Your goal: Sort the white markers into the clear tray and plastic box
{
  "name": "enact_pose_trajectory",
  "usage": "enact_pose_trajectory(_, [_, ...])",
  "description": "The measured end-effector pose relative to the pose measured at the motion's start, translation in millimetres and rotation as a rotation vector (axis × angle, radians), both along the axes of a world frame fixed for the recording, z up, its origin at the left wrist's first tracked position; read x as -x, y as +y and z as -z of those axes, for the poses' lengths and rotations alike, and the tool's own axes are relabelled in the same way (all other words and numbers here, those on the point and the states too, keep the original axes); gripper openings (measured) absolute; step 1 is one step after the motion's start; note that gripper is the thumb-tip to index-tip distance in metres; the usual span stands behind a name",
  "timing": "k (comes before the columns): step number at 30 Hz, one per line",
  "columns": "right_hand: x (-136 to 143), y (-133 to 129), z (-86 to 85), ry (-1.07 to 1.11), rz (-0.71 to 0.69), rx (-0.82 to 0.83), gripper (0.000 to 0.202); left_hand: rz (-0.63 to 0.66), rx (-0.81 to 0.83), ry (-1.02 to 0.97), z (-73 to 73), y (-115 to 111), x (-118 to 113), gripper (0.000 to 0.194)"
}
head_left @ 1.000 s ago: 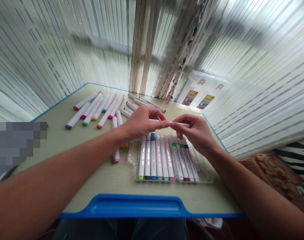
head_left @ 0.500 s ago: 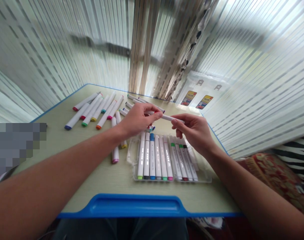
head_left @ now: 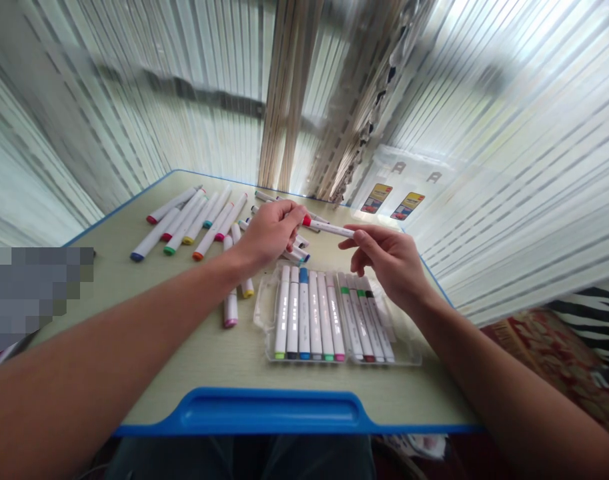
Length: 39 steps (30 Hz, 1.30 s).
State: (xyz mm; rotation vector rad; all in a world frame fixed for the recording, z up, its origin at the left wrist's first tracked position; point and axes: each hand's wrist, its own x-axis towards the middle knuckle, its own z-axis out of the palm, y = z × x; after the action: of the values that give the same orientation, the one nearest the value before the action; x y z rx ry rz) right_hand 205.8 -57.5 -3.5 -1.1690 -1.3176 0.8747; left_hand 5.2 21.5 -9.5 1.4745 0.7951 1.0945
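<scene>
A white marker [head_left: 331, 229] with a red end is held above the table between my two hands. My right hand [head_left: 387, 257] pinches its plain right end between thumb and fingers. Curled in, the fingertips of my left hand [head_left: 275, 233] are at the red end. Below is a clear plastic case [head_left: 264, 310], lying open. White markers [head_left: 314, 313] with coloured ends stand side by side in its left part, and another row [head_left: 367, 317] leans in the right part. Loose markers [head_left: 184, 223] lie at the left of the table, with more [head_left: 298, 253] partly hidden behind my left hand.
The pale table [head_left: 184, 347] has a blue rim and a blue tray groove [head_left: 271, 408] at the near edge. A clear case lid with two yellow labels [head_left: 377, 198] stands at the back right. Striped string curtains [head_left: 209, 67] hang behind. A patterned cloth [head_left: 539, 360] is at the right.
My left hand has moved left and slid toward the marker's end, so the red end now shows. The marker and my right hand's grip have shifted slightly left.
</scene>
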Motion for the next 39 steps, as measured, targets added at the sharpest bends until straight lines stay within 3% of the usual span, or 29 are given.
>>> enact_pose_trajectory(4, [-2, 2, 0.8, -0.006, 0.030, -0.004, 0.033, -0.027, -0.008, -0.034, -0.1, 3, 2, 0.022])
enact_pose_trajectory(11, [-6, 4, 3.5, -0.197, 0.054, 0.026, 0.038, -0.037, -0.196, -0.048, -5.6, -2, 6, 0.017])
enact_pose_trajectory(17, [-9, 3, 6.8, -0.380, -0.020, 0.053, 0.034, 0.133, -0.191, -0.131, -15.9, -19, 3, 0.030])
enact_pose_trajectory(24, [-7, 0, 2.0, -0.467, -0.033, 0.021, 0.038, 0.409, -0.191, -0.127, -17.8, -31, 0, 0.026])
enact_pose_trajectory(39, [-5, -1, 0.6, -0.546, -0.043, -0.016, 0.033, 0.415, -0.234, 0.029, -24.9, -41, 2, 0.017])
